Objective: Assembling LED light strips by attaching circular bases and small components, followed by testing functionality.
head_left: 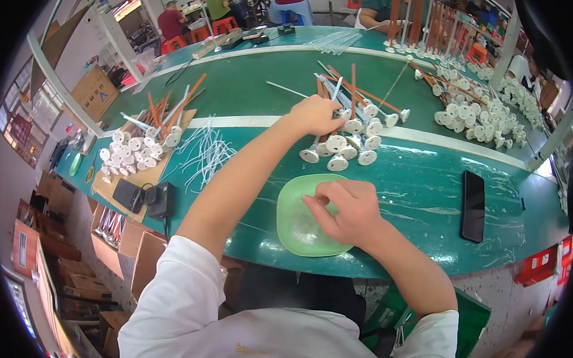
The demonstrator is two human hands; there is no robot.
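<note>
Desk (239, 92): deep green, crossed by a white strip (427, 138); near surface streaked and flecked with pale lines. Bowl (300, 235): plain light green, paler glare inside. Discs (335, 162): white, small dark spots on their faces. Rods (353, 86): mixed, some rust-brown, some pale grey to white. Loose strands (208, 152), left: white. Cardboard sheet (105, 188): tan. Block-shaped box (161, 200): black. Phone (473, 207): black. Shirt (281, 333): white, small yellowish mark on chest. Crates: one dark green (474, 315), one red (537, 265). Background stool (224, 25): orange-red.
</note>
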